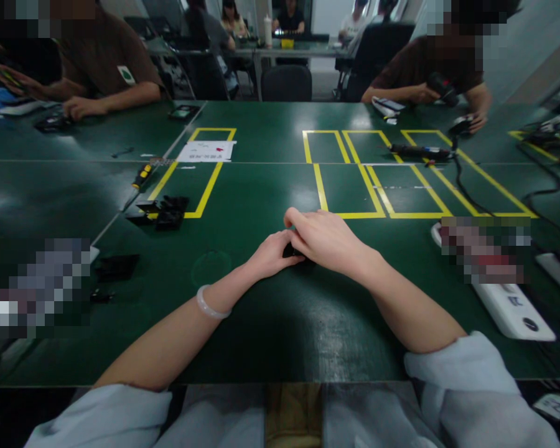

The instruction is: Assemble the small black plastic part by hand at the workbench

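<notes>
Near the middle of the green table (261,311), both hands meet around a small black object (290,250). My left hand (276,252) has its fingers closed on the object's left side. Over the top and right of it curls my right hand (324,239), its fingers bent and pressed against the object. Most of the black object is hidden by the hands, so its shape cannot be made out. Black parts (170,211) lie in a pile at the left, by a yellow-taped rectangle.
A yellow-black screwdriver (142,177) and a paper label (207,151) lie at left. Dark flat pieces (116,266) sit nearer. A corded power driver (420,152) lies at right, beyond a white device (513,308). People work across the table.
</notes>
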Demonstrator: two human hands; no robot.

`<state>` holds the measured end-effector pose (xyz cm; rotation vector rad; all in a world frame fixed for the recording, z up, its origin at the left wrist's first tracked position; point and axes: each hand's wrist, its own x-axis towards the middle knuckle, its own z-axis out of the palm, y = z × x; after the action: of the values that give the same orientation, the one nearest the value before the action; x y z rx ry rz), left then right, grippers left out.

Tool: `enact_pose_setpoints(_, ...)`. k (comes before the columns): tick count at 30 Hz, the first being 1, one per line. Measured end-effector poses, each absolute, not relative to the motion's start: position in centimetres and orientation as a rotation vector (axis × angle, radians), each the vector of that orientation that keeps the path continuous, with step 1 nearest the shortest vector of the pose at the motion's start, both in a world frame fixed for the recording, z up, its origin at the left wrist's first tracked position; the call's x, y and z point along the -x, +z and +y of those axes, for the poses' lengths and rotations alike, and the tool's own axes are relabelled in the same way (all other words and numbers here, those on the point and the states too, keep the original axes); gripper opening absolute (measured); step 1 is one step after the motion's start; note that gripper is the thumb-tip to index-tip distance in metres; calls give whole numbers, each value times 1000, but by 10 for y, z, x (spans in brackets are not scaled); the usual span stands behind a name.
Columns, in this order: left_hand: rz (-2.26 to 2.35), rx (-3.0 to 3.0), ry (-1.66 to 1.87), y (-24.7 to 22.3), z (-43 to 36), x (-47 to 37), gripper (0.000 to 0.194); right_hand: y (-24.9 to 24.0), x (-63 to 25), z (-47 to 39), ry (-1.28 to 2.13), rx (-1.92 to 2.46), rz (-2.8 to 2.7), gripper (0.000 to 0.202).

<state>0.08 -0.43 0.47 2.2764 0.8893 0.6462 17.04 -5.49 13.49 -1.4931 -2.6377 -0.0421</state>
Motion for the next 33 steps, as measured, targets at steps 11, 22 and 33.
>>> enact_pose_setpoints(11,910,-2288,637,9,-5,-2,35,131,-172,-53,-60,1478,-2632,21)
enact_pose_setpoints(22,870,-2278,645,6,-4,-2,35,131,-171,-53,-50,1441,-2675,20)
enact_pose_setpoints(33,898,-2252,637,6,-6,-1,29,131,-170,-52,-95,1472,-2701,27)
